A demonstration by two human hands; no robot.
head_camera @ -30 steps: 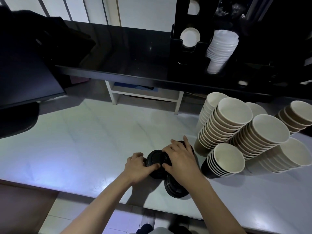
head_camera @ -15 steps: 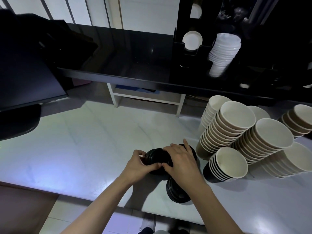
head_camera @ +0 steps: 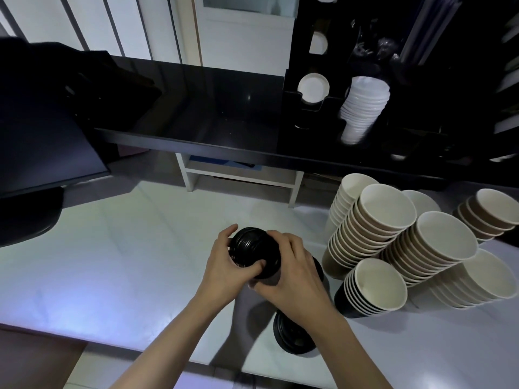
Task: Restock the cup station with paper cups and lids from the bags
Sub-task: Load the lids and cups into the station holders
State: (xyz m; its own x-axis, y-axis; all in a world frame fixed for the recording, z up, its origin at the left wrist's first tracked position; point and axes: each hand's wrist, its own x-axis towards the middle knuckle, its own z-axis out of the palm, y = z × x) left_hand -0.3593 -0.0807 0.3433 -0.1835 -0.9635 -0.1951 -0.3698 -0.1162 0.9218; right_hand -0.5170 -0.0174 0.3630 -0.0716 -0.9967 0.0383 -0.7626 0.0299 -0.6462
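Both hands are wrapped around a stack of black lids right now, lifted a bit off the white counter. My left hand has the thumb hooked over the far edge and the fingers curled under the near side, and my right hand clamps the other side with its fingers curled over the top. Two hands because a loose stack like that probably wants to fan out or slide apart if you only pinch one end. A second pile of black lids sits on the counter just below my right wrist, so that one's waiting its turn, I guess. The paper cups are parked in leaning stacks to my right, close by but not touching the lids I'm holding. The black cup station is up on the dark shelf behind, with a white lid showing in one slot and a stack of white cups beside it. Next move looks like carrying this bundle up there without letting it buckle.
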